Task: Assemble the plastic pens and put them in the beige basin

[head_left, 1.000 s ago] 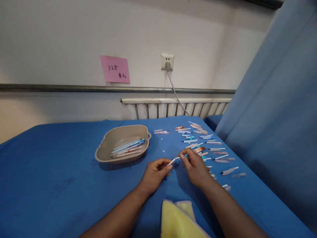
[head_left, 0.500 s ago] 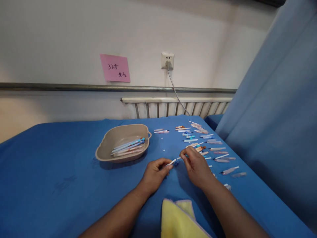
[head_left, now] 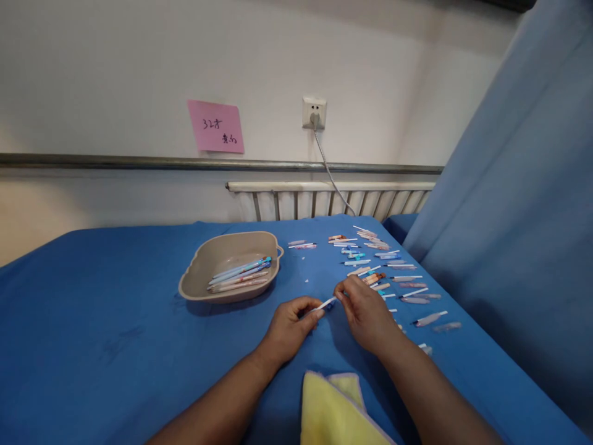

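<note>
Your left hand (head_left: pixel 291 324) and right hand (head_left: pixel 365 313) are pinching opposite ends of a thin white pen refill (head_left: pixel 324 303), just below the frame's centre over the blue sheet (head_left: pixel 92 309). Loose pen parts (head_left: pixel 384 272) are lying right of it; a beige tray (head_left: pixel 230 267) of pens (head_left: pixel 241 275) is sitting up-left.

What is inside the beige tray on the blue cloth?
The beige tray holds several assembled pens lying side by side, with blue and pinkish barrels. Its near wall hides part of the floor, so anything small lying there cannot be seen.
</note>
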Demonstrator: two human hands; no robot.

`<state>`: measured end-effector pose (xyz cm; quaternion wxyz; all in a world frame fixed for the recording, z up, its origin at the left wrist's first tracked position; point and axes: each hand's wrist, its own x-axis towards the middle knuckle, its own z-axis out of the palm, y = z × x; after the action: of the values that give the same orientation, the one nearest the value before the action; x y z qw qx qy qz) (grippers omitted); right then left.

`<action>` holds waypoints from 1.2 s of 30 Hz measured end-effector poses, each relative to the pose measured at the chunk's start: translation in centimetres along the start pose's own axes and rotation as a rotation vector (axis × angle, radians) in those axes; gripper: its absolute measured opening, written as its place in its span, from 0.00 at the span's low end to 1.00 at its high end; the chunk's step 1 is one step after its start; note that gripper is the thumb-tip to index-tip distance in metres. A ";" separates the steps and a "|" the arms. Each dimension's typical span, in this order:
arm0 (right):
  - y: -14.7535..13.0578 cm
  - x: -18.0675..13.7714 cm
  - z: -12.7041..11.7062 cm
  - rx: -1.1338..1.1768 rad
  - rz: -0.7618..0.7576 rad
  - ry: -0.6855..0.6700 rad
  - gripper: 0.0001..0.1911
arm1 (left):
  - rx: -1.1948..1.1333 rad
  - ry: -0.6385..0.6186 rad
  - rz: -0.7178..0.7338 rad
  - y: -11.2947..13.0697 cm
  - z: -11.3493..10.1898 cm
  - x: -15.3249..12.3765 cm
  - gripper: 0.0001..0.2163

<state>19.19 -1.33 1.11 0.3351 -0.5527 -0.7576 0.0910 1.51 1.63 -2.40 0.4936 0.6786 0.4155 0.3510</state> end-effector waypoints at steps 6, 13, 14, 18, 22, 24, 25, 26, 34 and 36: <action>-0.3 0.0 -0.3 -0.082 -0.001 -0.053 0.08 | 0.158 0.001 0.071 0.4 -0.3 -0.2 0.09; -0.1 0.0 -0.1 -0.081 0.042 -0.085 0.08 | 0.267 0.005 0.156 0.7 -0.4 -0.3 0.09; -0.1 0.0 0.1 -0.065 0.047 -0.079 0.07 | 0.267 0.001 0.156 0.7 -0.3 -0.4 0.09; 0.2 0.0 0.5 -0.010 0.044 -0.048 0.06 | 0.261 -0.030 0.161 0.8 -0.2 -0.4 0.09; 0.2 0.0 0.7 0.026 0.053 0.001 0.06 | 0.212 -0.030 0.117 0.8 -0.1 -0.4 0.09; 0.2 0.0 0.7 0.059 0.056 0.029 0.06 | 0.163 -0.026 0.083 0.7 -0.1 -0.3 0.09; 0.2 0.0 0.7 0.076 0.053 0.042 0.06 | 0.135 -0.021 0.069 0.6 -0.1 -0.3 0.09; 0.2 0.0 0.7 0.092 0.047 0.050 0.06 | 0.107 -0.017 0.056 0.5 -0.1 -0.3 0.10; 0.2 0.0 0.5 0.124 -0.002 0.073 0.05 | -0.021 -0.021 -0.002 0.3 -0.1 -0.2 0.09; 0.2 0.0 0.6 0.119 -0.010 0.077 0.05 | -0.031 -0.024 -0.009 0.3 -0.1 -0.1 0.09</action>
<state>18.98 -1.14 0.57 0.3967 -0.5311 -0.7401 0.1131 1.44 1.49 -2.11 0.5105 0.6732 0.4070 0.3472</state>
